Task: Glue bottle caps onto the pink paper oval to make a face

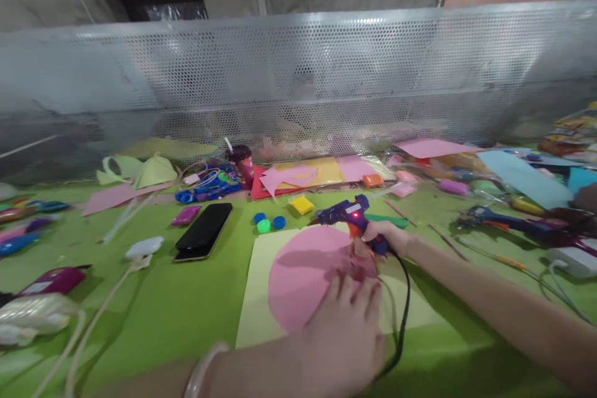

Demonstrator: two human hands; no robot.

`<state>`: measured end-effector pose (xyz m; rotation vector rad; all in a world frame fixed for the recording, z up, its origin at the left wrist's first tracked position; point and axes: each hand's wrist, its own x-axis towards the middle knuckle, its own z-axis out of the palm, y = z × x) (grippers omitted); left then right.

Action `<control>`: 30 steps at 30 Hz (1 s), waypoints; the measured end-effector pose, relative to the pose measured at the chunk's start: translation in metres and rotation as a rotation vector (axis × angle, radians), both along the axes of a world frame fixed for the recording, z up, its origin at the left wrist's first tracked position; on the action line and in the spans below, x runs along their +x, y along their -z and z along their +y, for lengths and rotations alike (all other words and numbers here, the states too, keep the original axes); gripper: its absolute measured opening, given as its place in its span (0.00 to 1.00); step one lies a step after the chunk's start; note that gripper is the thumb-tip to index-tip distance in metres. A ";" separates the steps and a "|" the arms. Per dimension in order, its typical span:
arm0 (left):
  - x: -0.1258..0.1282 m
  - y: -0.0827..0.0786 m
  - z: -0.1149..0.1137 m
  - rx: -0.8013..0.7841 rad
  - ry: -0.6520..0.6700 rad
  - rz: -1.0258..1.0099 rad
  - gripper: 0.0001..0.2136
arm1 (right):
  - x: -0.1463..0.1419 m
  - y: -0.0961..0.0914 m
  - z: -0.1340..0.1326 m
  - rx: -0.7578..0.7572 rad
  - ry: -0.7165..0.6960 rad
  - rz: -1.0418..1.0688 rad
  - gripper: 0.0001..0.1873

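Observation:
A glue gun (349, 212), dark blue with a lit red light, is gripped by its handle in my right hand (375, 239). Its nozzle points left above the far edge of a pink paper circle (298, 267). That circle lies on a pale yellow sheet (256, 298). My left hand (338, 329), slightly blurred, rests palm down with fingers spread over the near right part of the circle. From the glue gun's handle a black cord (405, 311) curves down past my left hand.
Left of the sheet lie a black phone (205, 230) and a white charger (144, 247) with its cable. Blue and green bottle caps (263, 226) sit just beyond the sheet. A cup with a straw (241, 165) stands farther back, before a perforated metal panel (303, 74). Another glue gun (504, 221) lies right.

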<state>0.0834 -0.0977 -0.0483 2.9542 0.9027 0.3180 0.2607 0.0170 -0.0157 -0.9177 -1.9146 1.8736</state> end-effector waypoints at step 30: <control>-0.186 -0.037 0.177 -0.401 -0.419 -0.177 0.17 | -0.050 -0.055 -0.030 0.385 0.644 -0.039 0.09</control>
